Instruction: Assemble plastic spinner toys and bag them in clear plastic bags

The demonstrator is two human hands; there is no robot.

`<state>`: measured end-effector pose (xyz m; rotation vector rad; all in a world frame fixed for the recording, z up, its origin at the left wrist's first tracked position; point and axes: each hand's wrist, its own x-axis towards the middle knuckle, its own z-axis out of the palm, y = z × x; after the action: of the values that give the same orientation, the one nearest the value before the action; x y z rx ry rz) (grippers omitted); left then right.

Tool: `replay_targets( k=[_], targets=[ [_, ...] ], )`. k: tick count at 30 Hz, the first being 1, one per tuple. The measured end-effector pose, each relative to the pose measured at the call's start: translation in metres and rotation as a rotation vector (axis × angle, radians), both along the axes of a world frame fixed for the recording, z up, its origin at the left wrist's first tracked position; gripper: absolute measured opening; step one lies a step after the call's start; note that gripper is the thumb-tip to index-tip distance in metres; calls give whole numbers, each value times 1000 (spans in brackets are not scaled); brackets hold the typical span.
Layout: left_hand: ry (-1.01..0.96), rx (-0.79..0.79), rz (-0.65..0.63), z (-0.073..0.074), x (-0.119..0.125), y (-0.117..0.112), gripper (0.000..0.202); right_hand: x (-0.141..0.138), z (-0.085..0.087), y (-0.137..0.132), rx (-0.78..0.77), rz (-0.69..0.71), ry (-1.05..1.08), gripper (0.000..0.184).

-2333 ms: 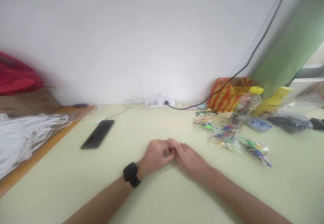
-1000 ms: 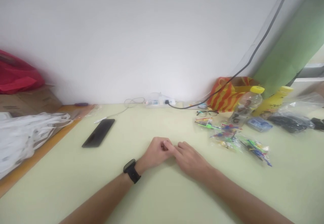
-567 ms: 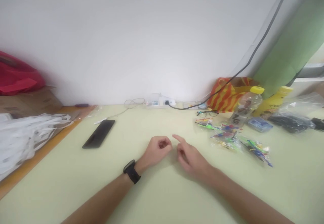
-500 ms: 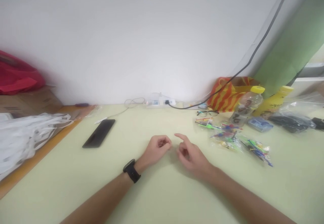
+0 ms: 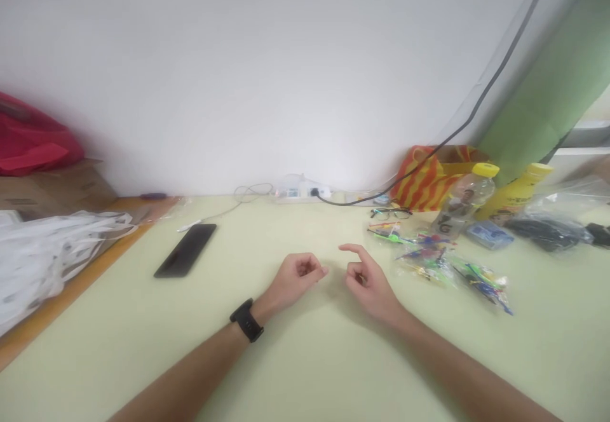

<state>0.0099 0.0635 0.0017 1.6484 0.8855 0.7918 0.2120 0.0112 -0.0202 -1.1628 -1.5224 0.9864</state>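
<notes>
On the smooth, pale-green tabletop (image 5: 305, 371), the left hand (image 5: 293, 282) forms a loose ring; whether its curled fingers enclose anything cannot be told. The right hand (image 5: 369, 282) is half open, index finger outstretched and the others bent, palm partly hidden. Beside it, toward the rear edge, lie crinkled transparent packets (image 5: 429, 257) of coloured plastic pieces, contents blurred. A flat, rectangular smartphone (image 5: 185, 250) lies near the left edge, where a crumpled white heap (image 5: 52, 257) is cut off.

On the table (image 5: 305, 365), phone (image 5: 185, 251) left of the left hand (image 5: 293, 283), packets (image 5: 431, 258) right of the right hand (image 5: 370, 287).
</notes>
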Motion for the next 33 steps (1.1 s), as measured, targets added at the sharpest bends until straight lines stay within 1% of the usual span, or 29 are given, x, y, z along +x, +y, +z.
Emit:
replay_targets(
  k=[5,8,13,17,19,21,22,24,26,27,28,30,31,33],
  targets=[
    [18,3,-20,-3,0,1,34,3,5,2,-76,-44,96,46],
    [49,16,-47,-4,0,1,35,6,6,4,-85,-71,122,43],
    [92,71,-94,-6,-1,1,29,14,5,8,-39,-109,103,42],
    [114,72,-80,-8,-2,2,28,25,7,13,18,-156,102,41],
    [112,60,-72,-10,-2,4,29,36,9,19,62,-197,56,43],
    [108,42,-72,-12,-3,5,31,54,12,28,126,-270,-74,42],
    [109,30,-76,-13,-3,5,34,66,14,34,157,-329,-192,40],
    [111,9,-85,-14,-3,6,40,91,16,46,210,-512,-521,33],
    [93,19,-74,-15,-4,6,37,115,16,59,173,-667,-846,27],
    [77,36,-60,-15,-4,7,31,125,15,64,101,-707,-969,26],
    [54,57,-37,-14,-4,8,24,133,15,68,9,-714,-1054,27],
    [8,94,30,-14,-4,9,21,142,13,75,-107,-687,-1120,30],
    [-10,102,69,-13,-3,10,22,142,13,78,-130,-656,-1121,29],
    [-33,108,148,-14,-3,13,23,138,15,82,-128,-590,-1101,25]
  ],
)
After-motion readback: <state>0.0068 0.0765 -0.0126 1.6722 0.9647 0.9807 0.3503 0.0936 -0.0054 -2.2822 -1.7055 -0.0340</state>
